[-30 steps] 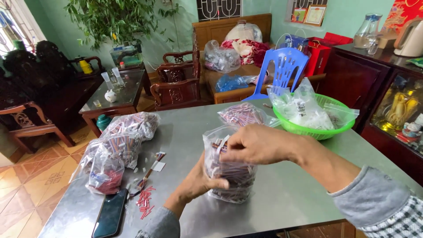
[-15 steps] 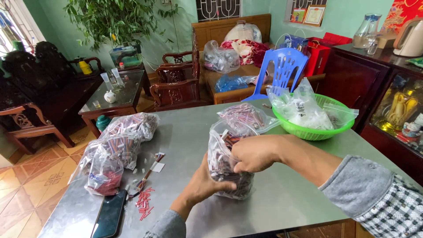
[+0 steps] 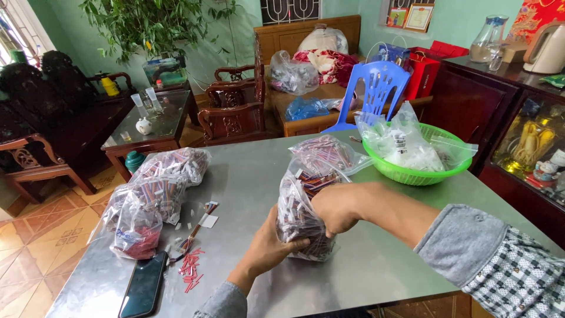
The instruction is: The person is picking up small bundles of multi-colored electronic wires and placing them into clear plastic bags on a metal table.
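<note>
- My left hand cups the bag from below and behind, fingers closed around its lower left side.
- My right hand clamps the bag's right side, fist closed over the plastic.
- The bag, clear plastic packed with small red, white and blue pieces, stands upright on the table, near its front edge and held between both hands.
- A phone lies face up at the table's front left corner.
- Loose red pieces are scattered just right of the phone; a short wire bundle lies just beyond them.
- Filled bags are heaped on the left part of the table, touching one another.
- A second bag of similar pieces lies just behind the held one.
- A green basket sits at the table's far right, holding clear packets.
- A blue chair stands behind the table's far edge.
- A glass-topped side table with cups stands to the far left; a wooden bench with bundles lines the back wall.
</note>
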